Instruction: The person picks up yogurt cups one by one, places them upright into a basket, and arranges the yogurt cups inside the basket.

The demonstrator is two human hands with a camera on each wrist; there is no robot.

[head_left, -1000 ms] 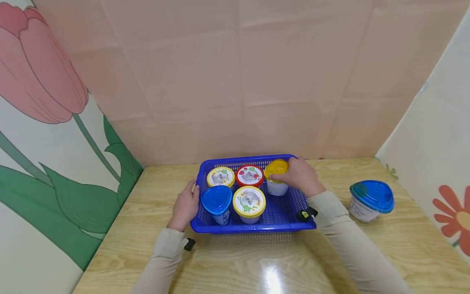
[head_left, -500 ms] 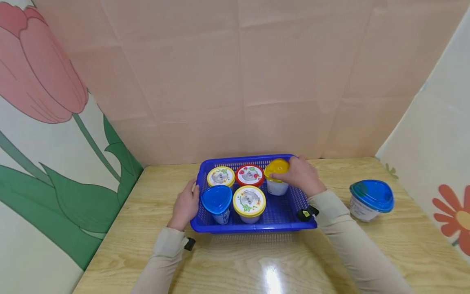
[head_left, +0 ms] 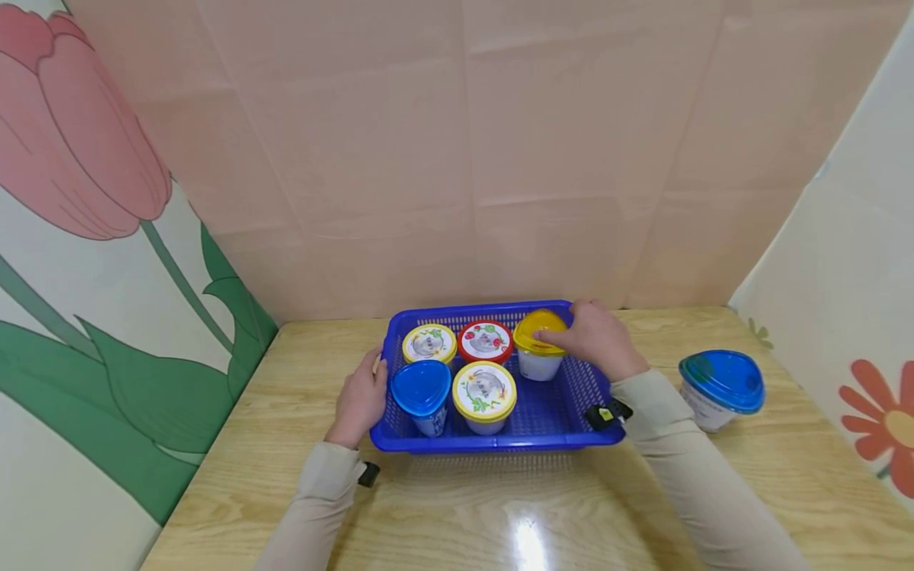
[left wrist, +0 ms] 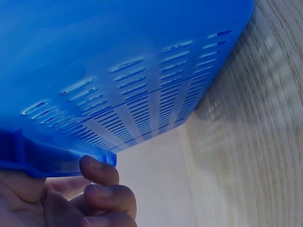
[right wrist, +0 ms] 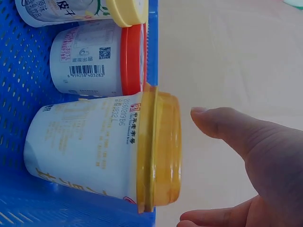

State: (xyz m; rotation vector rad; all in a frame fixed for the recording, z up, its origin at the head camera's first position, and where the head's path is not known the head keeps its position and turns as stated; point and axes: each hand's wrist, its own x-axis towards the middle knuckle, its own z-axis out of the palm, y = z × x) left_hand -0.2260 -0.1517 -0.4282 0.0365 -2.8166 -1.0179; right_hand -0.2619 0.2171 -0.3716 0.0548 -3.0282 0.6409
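A blue plastic basket [head_left: 543, 420] stands on the table with several lidded tubs and cups inside. My left hand [head_left: 360, 403] grips its left rim, the fingers [left wrist: 111, 196] curled under the rim in the left wrist view. At the back right corner of the basket a white cup with a yellow lid [head_left: 540, 345] stands upright. My right hand [head_left: 603, 339] is just beside this cup. In the right wrist view, thumb and fingers are spread and apart from the yellow lid [right wrist: 165, 149].
Also in the basket are a red-lidded tub [head_left: 485, 341], two yellow-lidded tubs, one at the back left [head_left: 429, 342] and one in front [head_left: 485, 391], and a blue-lidded cup [head_left: 422, 388]. Outside, on the right, sits another blue-lidded tub [head_left: 721, 386]. A papered wall [head_left: 464, 159] rises behind.
My right hand has let go of the yellow-lidded cup and moved slightly right, showing more of its lid. The left hand has stayed on the basket rim.
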